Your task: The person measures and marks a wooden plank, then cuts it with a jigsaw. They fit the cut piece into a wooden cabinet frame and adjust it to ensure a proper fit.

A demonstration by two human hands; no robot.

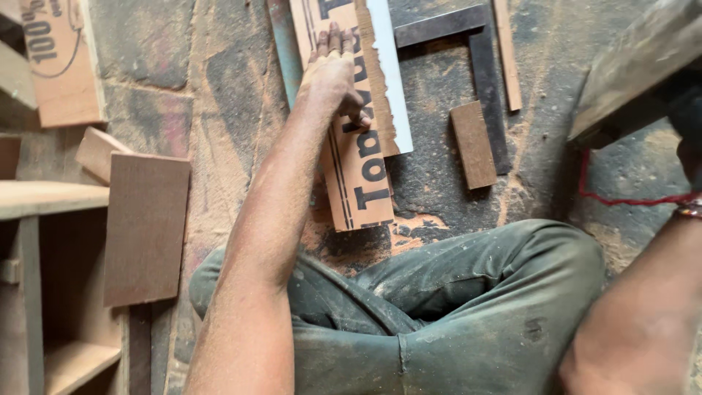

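Dusty green trousers [453, 307] fill the foreground. The left hand [333, 77] is pressed flat, fingers spread, on a long printed cardboard strip [358, 164] lying on the sawdust-strewn floor; nothing is gripped. The right hand cannot be seen; progress cannot be judged.

Woodworking shop, sawdust-strewn stone floor [241, 146], cut wooden boards [145, 227] and small block [473, 144], steel carpenter's square [486, 80], unfinished wooden shelf frame [44, 278], dust-caked trousers [453, 314].

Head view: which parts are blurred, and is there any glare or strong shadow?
Head view: the left hand on the cardboard strip looks sharp; the wooden plank and forearm at the right edge are blurred; light is soft, with no glare or hard shadows.
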